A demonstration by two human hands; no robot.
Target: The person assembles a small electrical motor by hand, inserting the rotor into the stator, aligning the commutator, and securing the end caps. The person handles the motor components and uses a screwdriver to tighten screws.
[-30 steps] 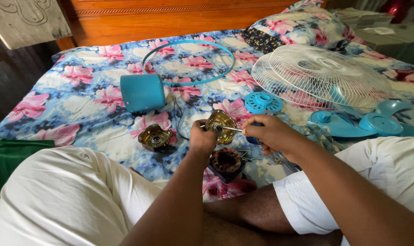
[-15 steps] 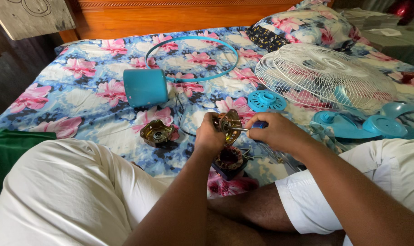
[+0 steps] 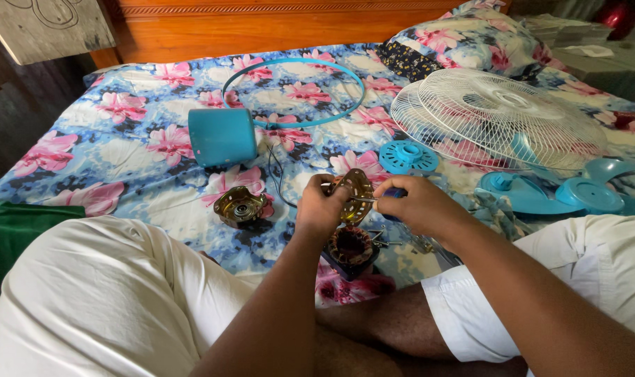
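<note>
**Hands on a fan motor part over a flowered bed**

Fingers of the left hand point(image 3: 322, 207) curl around a round, brass-coloured motor end plate point(image 3: 354, 194), holding it on edge just above the lap. At 3 o'clock of it, the right hand point(image 3: 417, 206) closes around a blue-handled screwdriver point(image 3: 380, 199), whose thin shaft reaches left to the plate. Directly below, at 6 o'clock, a copper-wound motor core point(image 3: 350, 249) sits on the sheet between the person's knees in white shorts. At 9 o'clock lies a second brass-coloured end plate point(image 3: 240, 206), flat on the bed. Further out, at 10 o'clock, a blue motor housing point(image 3: 222, 136) lies on its side, with a thin blue ring point(image 3: 294, 63) beyond it at 12 o'clock. At 2 o'clock a white wire fan guard point(image 3: 499, 119) rests near a small blue hub piece point(image 3: 407, 156), and blue fan blades point(image 3: 562, 192) lie at 3 o'clock. Everything rests on a bedsheet point(image 3: 122, 153) printed with pink flowers on blue, backed by a wooden headboard point(image 3: 275, 24).
</note>
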